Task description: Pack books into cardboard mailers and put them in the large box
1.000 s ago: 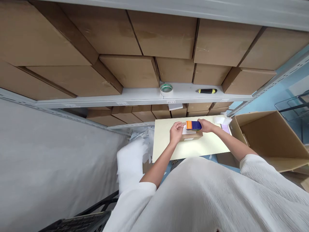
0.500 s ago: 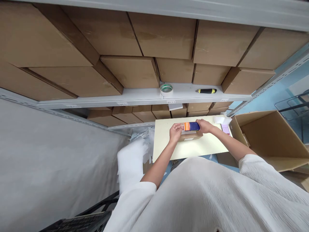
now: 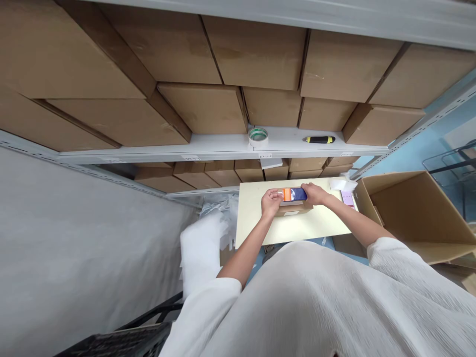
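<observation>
A small cardboard box (image 3: 302, 208) with a white label on its near side lies on the pale yellow board (image 3: 312, 228). Above it, my right hand (image 3: 314, 194) is closed round the dark blue end of what looks like a tape dispenser (image 3: 294, 194). The orange end of the dispenser points toward my left hand (image 3: 271, 202). At the box's left end, the fingers of that hand are pinched together by the orange end; a small whitish bit shows there, too small to name. The dispenser hides part of the box's top.
Cardboard boxes (image 3: 256, 54) fill the shelf ahead. A tape roll (image 3: 258, 138) and a yellow-black cutter (image 3: 320, 140) lie on its edge. To the right stands a large open carton (image 3: 424, 213), near a purple pad (image 3: 347, 198). White packing sheets (image 3: 201, 253) hang at the left.
The dispenser has shifted slightly left, so its orange end has come up to my left fingers. My right hand has moved slightly left with it; the box stays in place.
</observation>
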`<action>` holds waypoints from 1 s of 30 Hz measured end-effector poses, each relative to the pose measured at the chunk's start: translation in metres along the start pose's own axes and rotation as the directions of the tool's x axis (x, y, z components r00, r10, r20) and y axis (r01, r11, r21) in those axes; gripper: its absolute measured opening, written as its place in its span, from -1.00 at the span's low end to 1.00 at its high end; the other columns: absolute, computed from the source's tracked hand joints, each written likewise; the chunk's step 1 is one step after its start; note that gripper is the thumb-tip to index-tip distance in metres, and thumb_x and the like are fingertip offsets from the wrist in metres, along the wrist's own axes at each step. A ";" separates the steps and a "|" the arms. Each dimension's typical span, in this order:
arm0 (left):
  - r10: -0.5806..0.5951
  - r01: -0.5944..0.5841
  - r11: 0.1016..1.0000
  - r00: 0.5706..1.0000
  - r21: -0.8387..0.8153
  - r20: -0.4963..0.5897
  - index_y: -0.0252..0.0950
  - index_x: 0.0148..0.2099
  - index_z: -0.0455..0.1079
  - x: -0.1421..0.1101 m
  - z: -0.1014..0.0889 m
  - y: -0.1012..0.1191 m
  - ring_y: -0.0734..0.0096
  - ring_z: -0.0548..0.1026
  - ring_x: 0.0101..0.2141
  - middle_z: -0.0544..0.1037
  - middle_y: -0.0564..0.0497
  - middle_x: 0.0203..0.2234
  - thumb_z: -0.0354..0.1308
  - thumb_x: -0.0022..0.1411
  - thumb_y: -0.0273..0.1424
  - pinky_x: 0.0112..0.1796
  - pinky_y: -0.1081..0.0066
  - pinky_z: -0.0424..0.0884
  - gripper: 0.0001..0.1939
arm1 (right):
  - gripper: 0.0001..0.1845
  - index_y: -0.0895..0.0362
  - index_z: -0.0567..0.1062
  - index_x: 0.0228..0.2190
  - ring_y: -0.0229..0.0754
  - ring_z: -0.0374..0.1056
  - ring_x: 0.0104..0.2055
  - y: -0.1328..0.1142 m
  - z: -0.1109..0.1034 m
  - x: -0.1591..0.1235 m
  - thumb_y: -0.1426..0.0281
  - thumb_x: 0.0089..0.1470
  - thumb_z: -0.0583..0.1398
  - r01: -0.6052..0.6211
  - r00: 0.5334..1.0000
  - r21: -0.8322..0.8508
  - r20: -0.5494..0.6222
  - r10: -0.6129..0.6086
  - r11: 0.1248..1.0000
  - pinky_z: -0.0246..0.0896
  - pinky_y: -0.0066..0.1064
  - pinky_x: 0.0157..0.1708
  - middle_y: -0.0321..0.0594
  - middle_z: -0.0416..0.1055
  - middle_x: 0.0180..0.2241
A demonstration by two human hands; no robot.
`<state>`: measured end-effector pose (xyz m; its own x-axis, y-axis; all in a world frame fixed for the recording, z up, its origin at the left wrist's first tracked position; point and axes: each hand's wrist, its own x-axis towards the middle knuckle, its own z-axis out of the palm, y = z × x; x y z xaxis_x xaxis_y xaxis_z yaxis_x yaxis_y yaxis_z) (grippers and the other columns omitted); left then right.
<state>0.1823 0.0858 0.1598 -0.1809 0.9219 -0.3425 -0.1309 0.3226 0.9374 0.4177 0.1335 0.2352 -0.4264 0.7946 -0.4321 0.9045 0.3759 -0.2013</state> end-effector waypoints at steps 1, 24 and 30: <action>0.004 -0.004 1.000 1.000 0.001 -0.007 -0.26 -0.07 0.51 0.000 0.000 -0.001 0.24 0.70 -0.28 0.73 -0.06 -0.30 0.50 0.02 -0.45 -0.09 0.17 0.64 -0.59 | -0.47 0.09 0.41 0.01 0.14 0.43 0.05 -0.001 0.000 0.000 0.44 0.00 0.39 0.002 1.000 -0.005 -0.001 -0.002 1.000 0.26 -0.28 -0.19 0.02 0.54 -0.02; 0.015 -0.015 1.000 1.000 0.003 0.012 -0.24 -0.12 0.52 0.003 -0.006 -0.006 0.22 0.71 -0.18 0.72 -0.05 -0.29 0.34 0.09 -0.56 -0.07 0.22 0.61 -0.72 | -0.49 0.09 0.42 0.00 0.17 0.45 0.03 -0.008 -0.001 0.005 0.44 0.01 0.40 -0.015 1.000 -0.029 0.000 0.015 0.999 0.26 -0.26 -0.19 0.06 0.55 -0.04; 0.040 -0.038 0.997 0.999 0.063 -0.023 -0.22 -0.06 0.51 0.006 -0.010 -0.015 0.24 0.68 -0.13 0.71 -0.07 -0.19 0.30 0.20 -0.51 0.03 0.19 0.59 -0.76 | -0.50 0.07 0.42 -0.01 0.11 0.46 -0.01 -0.009 0.000 0.004 0.43 0.00 0.39 -0.012 1.000 -0.004 -0.014 0.012 1.000 0.23 -0.30 -0.25 0.01 0.56 -0.02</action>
<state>0.1739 0.0841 0.1429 -0.2086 0.9288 -0.3063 -0.0620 0.3000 0.9519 0.4081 0.1335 0.2346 -0.4154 0.8058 -0.4221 0.9097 0.3682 -0.1923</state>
